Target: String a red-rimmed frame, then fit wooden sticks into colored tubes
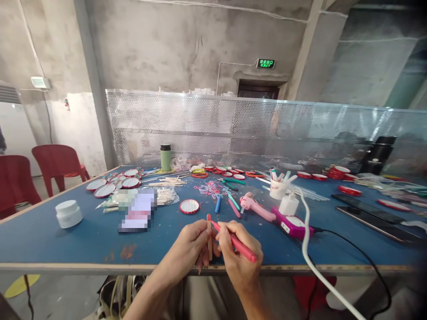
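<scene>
Red marker [246,250]: gripped in your right hand [239,266], thumb and fingers closed around the barrel, its narrow end pointing up and left towards the stick; you cannot tell from this angle whether the tip touches the wood.
Flat wooden stick [210,250]: nearly upright between your two hands, just above the near table edge, its upper end coloured red.
Left hand [191,243]: your thumb and fingers are closed on the stick, pinching it below the red end; some of the fingertips are hidden behind it.
Blue tabletop [160,246]: under and beyond your hands, with a rusty stain to your left.
Red-rimmed disc [189,206]: flat on the table, just beyond your left hand; similar ones lie in groups further back.
Loose markers: a blue marker [218,204] and a pink marker [234,208] lie ahead of your hands, near a tangle of coloured strands [211,188].
Pink tool [256,207]: on its side beyond your right hand, one end by the purple power strip [293,226].
White cup [277,191]: upright behind the strip, holding pens, with a white bottle [288,206] just beside it.
White jar [68,214]: lidded and upright, well to your left.
</scene>
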`<state>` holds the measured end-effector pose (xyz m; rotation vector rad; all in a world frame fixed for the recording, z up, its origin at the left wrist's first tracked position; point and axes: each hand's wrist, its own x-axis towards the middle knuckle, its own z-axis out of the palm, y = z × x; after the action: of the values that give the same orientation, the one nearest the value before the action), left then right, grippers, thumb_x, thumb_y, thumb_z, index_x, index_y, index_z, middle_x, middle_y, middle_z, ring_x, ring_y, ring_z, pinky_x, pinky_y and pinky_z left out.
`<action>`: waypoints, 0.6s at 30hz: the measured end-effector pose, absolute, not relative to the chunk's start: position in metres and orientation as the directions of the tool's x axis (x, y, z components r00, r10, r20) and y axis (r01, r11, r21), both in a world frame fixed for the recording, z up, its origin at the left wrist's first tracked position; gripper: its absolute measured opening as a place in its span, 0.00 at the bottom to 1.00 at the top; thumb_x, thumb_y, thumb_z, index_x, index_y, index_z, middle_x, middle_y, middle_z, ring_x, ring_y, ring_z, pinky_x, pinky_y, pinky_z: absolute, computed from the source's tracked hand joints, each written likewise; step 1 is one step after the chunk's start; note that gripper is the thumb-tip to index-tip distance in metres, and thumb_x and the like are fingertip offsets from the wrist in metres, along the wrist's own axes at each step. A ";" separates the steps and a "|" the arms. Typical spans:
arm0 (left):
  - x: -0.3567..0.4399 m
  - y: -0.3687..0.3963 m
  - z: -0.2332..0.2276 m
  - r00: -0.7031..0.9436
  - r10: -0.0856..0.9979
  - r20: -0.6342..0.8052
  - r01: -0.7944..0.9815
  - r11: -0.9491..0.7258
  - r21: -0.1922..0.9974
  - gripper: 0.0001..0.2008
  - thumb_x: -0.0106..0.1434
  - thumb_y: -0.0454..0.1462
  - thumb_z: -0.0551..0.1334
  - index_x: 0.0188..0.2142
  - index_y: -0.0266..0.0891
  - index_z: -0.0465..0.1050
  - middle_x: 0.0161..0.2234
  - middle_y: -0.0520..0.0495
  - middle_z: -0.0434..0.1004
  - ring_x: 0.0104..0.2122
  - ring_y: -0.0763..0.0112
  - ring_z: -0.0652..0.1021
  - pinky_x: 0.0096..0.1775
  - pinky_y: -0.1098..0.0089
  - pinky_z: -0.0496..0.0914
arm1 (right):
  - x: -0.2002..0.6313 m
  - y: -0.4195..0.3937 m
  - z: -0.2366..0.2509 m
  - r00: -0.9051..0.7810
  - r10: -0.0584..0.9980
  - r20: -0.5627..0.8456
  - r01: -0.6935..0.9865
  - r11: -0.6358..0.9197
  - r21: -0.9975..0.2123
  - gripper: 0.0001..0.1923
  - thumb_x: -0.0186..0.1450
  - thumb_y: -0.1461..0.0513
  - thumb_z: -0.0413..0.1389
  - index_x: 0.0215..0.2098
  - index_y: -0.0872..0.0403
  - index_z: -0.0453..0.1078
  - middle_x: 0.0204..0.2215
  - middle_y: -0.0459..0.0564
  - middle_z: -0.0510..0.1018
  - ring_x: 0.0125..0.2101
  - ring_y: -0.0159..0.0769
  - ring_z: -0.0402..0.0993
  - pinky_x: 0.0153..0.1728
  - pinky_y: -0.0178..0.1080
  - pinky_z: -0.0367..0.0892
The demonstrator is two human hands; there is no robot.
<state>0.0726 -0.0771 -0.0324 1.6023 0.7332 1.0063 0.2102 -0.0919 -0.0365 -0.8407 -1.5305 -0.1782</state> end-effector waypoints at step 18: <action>0.072 -0.077 -0.034 0.452 0.858 0.244 -0.043 -0.252 0.967 0.22 0.68 0.54 0.53 0.29 0.38 0.65 0.19 0.54 0.67 0.15 0.79 0.67 0.17 0.79 0.60 | 0.210 -0.091 -0.040 0.131 0.393 0.910 0.618 0.686 -0.385 0.11 0.69 0.64 0.52 0.28 0.54 0.69 0.20 0.44 0.75 0.20 0.30 0.74 0.24 0.30 0.68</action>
<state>0.0718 -0.0771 -0.0340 1.5933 0.7284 1.0151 0.2099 -0.0910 -0.0398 -0.8805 -1.4877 -0.1979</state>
